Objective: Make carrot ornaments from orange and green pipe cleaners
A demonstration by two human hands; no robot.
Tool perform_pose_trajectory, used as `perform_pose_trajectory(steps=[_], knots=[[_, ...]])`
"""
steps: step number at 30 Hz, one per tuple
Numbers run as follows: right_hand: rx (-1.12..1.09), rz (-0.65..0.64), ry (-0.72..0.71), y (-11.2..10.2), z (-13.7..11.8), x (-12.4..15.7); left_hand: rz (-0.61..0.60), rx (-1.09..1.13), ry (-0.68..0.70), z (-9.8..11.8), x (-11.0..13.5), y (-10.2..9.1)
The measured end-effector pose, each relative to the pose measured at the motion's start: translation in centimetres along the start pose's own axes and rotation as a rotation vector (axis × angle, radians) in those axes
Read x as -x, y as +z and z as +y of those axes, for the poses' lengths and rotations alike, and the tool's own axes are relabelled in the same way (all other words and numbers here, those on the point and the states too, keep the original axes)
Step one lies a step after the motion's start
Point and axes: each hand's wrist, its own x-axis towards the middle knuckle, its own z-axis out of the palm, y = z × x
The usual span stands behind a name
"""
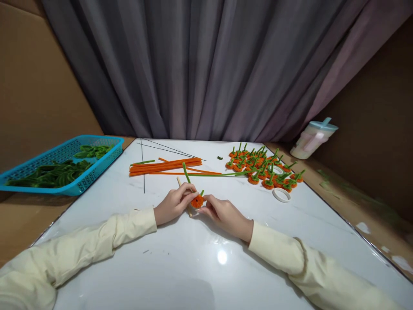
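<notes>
My left hand and my right hand meet at the middle of the white table, both closed on a small orange fuzzy coil with a green tip. A thin wooden stick runs under my left fingers, and a green pipe cleaner rises from them. Straight orange pipe cleaners lie just behind my hands. A cluster of several finished orange coils with green stems sits at the back right.
A blue plastic basket with green pipe cleaner pieces stands at the left. Thin dark wires lie at the back. A white tape ring lies right of my hands. A lidded cup stands at the far right. Grey curtain behind.
</notes>
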Motion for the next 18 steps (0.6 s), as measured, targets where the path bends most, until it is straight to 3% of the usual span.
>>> perform_pose_trajectory(steps=[6,12,18], knots=[[0.124,0.081,-0.079,-0.06,0.14,0.0,-0.003,0.137,-0.13,0.12,-0.17,0.09],[0.22,0.167,-0.217,-0.48,-0.48,0.03,-0.099,0.331,-0.163,-0.18,0.09,-0.24],[0.212,0.167,-0.158,-0.54,-0.8,-0.1,-0.141,0.403,-0.153,-0.57,0.07,-0.08]])
